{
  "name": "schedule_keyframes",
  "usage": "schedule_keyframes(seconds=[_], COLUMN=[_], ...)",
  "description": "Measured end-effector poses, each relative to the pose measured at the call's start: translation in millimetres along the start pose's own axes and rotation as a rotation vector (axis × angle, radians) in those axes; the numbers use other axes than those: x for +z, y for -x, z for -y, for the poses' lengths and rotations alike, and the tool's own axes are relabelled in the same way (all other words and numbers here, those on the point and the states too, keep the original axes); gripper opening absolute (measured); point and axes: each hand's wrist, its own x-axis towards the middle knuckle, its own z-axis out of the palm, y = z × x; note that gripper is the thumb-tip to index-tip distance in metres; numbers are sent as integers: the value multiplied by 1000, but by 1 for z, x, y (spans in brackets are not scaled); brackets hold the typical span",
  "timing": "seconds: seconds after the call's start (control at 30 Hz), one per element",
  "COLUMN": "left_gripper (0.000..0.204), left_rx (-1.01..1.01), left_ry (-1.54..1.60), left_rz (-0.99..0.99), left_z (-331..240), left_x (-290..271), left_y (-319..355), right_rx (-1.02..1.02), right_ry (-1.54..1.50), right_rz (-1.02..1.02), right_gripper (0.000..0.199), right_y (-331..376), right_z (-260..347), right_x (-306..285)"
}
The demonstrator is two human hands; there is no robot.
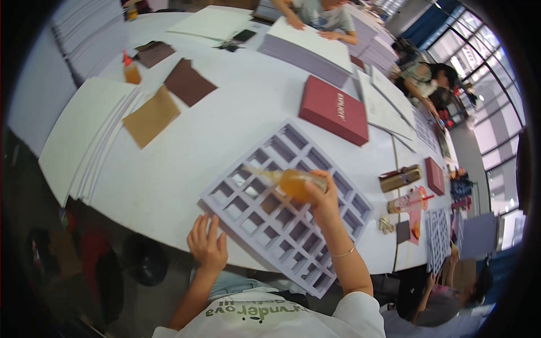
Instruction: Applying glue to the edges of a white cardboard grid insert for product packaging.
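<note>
A pale lavender-grey grid tray point(297, 226) with many square compartments lies turned at an angle on the white table, its near corner past the front edge. Above it, my right hand point(322, 198) is closed round a squeeze bottle point(294, 185) of amber liquid. The bottle is tilted, its narrow nozzle pointing left over the tray's compartments; whether liquid comes out is too blurred to tell. My left hand point(207, 242) rests by the tray's near left edge, fingers stretched out and holding nothing.
Left of the tray lie tan point(151, 117) and brown point(189, 82) sheets, another glue-like bottle point(131, 72) and stacked white boards point(84, 132). A dark red box point(333, 110) sits behind. To the right are a drink cup point(407, 201) and a brown case point(400, 178). Other people work around the table.
</note>
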Motion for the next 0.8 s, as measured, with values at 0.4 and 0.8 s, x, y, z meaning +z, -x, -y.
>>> schedule_keyframes(seconds=[0.4, 0.8], left_gripper=[43, 42], left_rx=[22, 26], left_ry=[20, 21], left_rz=[-7, -35], left_z=[-7, -5], left_x=[0, 1], left_y=[-5, -2], right_rx=[-173, -39], right_ry=[347, 392], right_rz=[-360, 88], right_gripper=[43, 36], right_y=[-54, 50], right_z=[35, 5], right_x=[-114, -34])
